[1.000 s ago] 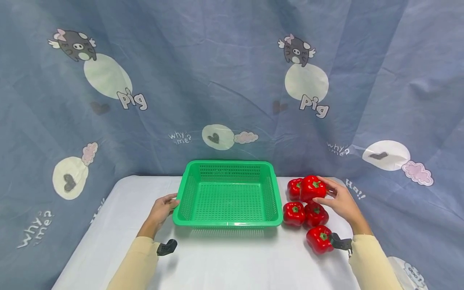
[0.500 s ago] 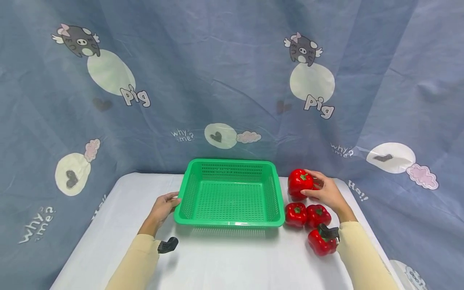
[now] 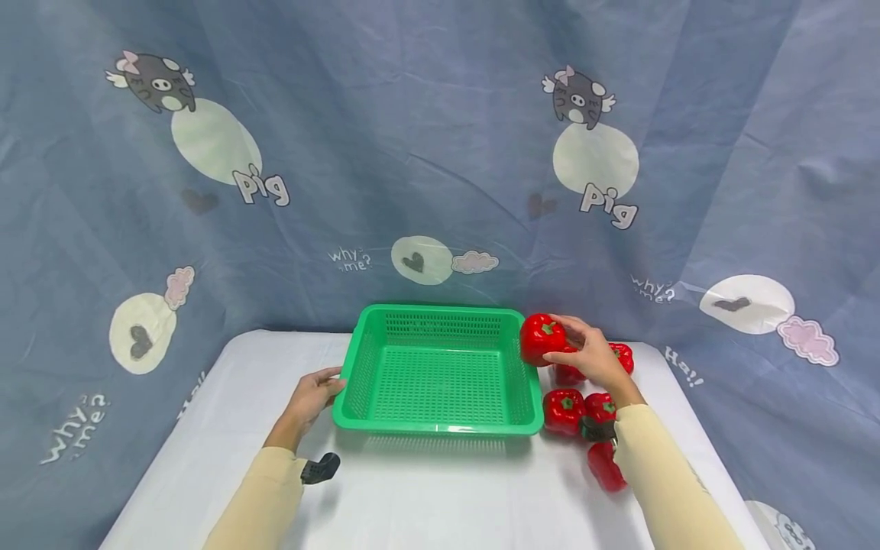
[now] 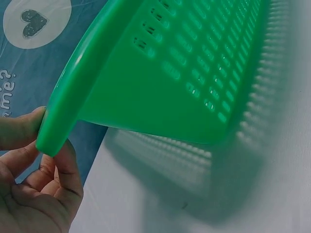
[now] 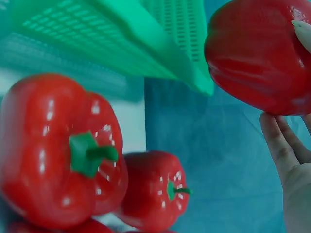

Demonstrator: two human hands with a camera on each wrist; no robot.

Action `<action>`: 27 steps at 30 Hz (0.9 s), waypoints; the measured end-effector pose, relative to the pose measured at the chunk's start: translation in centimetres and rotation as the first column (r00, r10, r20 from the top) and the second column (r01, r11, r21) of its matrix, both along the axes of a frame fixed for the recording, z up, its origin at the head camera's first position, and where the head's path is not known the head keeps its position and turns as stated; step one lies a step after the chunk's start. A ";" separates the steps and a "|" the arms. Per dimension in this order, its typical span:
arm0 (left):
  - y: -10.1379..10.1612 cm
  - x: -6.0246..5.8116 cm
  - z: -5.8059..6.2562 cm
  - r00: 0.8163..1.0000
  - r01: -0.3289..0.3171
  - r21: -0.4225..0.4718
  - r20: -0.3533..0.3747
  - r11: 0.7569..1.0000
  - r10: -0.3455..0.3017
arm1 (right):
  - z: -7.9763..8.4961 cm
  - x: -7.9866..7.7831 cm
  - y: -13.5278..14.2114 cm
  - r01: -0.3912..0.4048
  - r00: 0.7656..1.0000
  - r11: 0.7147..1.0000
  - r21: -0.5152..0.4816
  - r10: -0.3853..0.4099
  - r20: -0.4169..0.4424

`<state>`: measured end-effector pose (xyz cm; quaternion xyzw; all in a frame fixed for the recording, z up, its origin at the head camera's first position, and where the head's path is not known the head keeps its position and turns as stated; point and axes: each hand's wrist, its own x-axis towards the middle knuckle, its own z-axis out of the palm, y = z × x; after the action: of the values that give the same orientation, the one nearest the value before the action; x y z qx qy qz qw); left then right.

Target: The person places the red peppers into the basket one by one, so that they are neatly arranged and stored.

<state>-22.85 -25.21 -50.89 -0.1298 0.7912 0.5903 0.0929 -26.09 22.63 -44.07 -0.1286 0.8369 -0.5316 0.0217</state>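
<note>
The person's left hand [image 4: 34, 196] pinches the rim of a green basket [image 4: 131, 99] at the left of the view, thumb on one side and fingers on the other. The basket's slotted wall slants above a white table [image 4: 284, 174], casting a soft shadow (speckled with light), beside a blue cloth [image 4: 26, 70] printed with a dark heart [image 4: 34, 23] on a pale oval.

Glossy peppers [image 3: 536, 345] — smooth plastic basket [image 3: 440, 428]

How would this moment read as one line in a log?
left hand: pinches basket | right hand: holds pepper near basket's right rim | other peppers: on table
</note>
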 end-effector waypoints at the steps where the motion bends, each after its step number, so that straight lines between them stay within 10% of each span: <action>1: 0.0 0.0 -0.1 1.000 0.000 -0.001 0.000 1.000 0.000 | 0.0 -0.1 -0.3 -0.002 1.000 1.000 0.007 0.002 0.004; 27: 0.0 0.0 -0.1 1.000 0.007 -0.011 0.007 1.000 -0.006 | -1.0 -3.8 -7.6 -0.004 0.995 0.998 0.064 -0.002 0.100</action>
<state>-22.88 -25.19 -50.96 -0.1298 0.7946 0.5851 0.0968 -29.94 15.01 -45.07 -0.1012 0.8514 -0.5102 0.0681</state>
